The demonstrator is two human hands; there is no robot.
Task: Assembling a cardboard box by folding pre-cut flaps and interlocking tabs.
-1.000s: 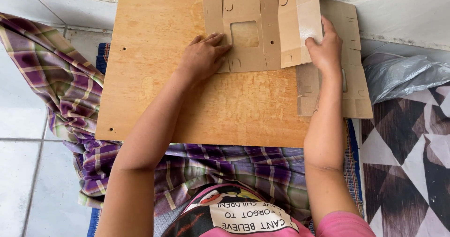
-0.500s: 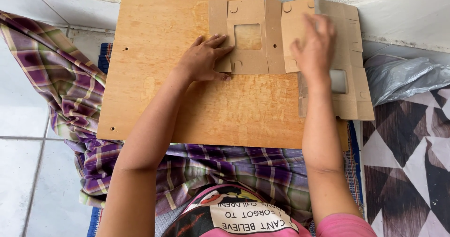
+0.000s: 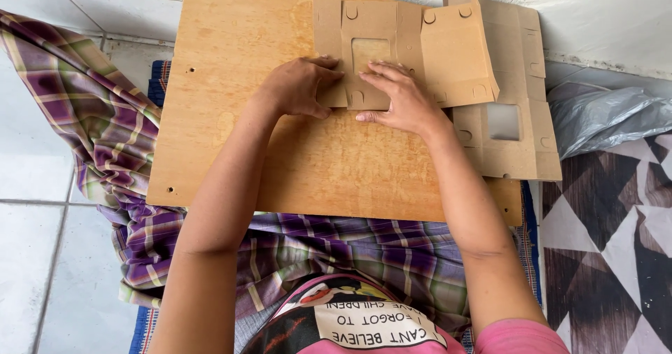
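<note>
A flat brown cardboard box blank with a square window lies on a wooden board across my lap. My left hand presses on the blank's lower left flap, fingers curled. My right hand lies flat on the blank's lower middle edge, fingers spread. The blank's right panel lies folded over at a slight tilt. Under it a stack of similar cardboard blanks rests at the board's right end.
A plaid cloth spreads over my lap and the tiled floor on the left. A grey plastic bag lies at the right, beside a black-and-white patterned mat. A white wall runs behind the board.
My right hand let go of the raised right panel, which dropped down, and moved left and down onto the blank's lower edge. My left hand stayed on the left flap.
</note>
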